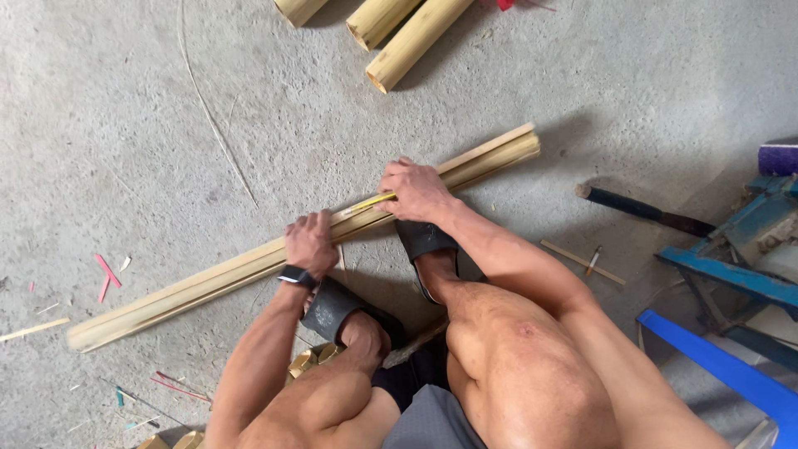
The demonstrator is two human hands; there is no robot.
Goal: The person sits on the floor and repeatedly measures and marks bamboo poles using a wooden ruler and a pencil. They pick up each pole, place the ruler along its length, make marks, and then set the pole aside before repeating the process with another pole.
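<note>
the left hand (310,244), a dark band at its wrist, presses with curled fingers on a bundle of split bamboo strips (208,283) lying slantwise on the concrete floor (125,125). just past it the right hand (414,189) pinches a yellow tape measure blade (371,202) against the same bundle. further off lie a dark-handled knife (644,210), blue wooden pieces (731,274), and three round bamboo sections (391,33).
</note>
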